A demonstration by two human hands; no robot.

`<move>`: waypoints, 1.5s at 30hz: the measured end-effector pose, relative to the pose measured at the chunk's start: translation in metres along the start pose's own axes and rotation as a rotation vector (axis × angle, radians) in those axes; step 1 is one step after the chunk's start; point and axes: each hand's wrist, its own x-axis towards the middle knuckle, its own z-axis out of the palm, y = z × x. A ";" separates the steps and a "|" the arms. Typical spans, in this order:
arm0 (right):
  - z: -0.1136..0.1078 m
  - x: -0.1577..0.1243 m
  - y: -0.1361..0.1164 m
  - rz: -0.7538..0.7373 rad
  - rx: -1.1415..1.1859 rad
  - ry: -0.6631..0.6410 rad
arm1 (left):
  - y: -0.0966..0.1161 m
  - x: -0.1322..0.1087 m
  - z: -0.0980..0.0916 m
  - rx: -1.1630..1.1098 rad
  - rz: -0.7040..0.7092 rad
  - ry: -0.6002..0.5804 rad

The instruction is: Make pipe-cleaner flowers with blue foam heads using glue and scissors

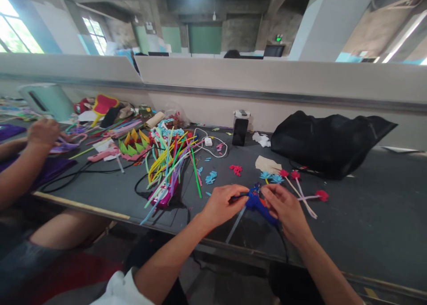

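My left hand point(223, 202) is closed in a pinch on a thin dark stem that points to the right, just above the dark table point(367, 216). My right hand point(283, 205) is closed around a blue glue gun point(256, 202), whose tip sits between my two hands. A pale glue stick point(235, 225) juts down and left from the gun. Just right of my hands lie small finished flowers point(293, 175) with red and blue heads on pale stems.
A heap of coloured pipe cleaners point(168, 162) lies left of my hands. Behind it are a white charger with cable point(208, 141), a dark phone point(240, 130) and a black bag point(328, 140). Another person's arm point(23, 162) works at the far left.
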 end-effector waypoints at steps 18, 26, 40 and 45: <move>0.001 -0.005 0.005 0.010 -0.140 -0.305 | 0.003 -0.003 0.001 0.301 0.332 -0.090; 0.000 -0.007 0.004 0.002 -0.239 -0.316 | 0.005 -0.003 0.000 0.453 0.345 -0.142; 0.008 -0.012 0.006 -0.633 -0.721 -0.113 | 0.015 0.000 -0.002 0.216 -0.088 -0.244; 0.008 -0.013 0.009 -0.726 -0.745 -0.179 | 0.014 0.004 -0.006 -0.204 -0.416 -0.297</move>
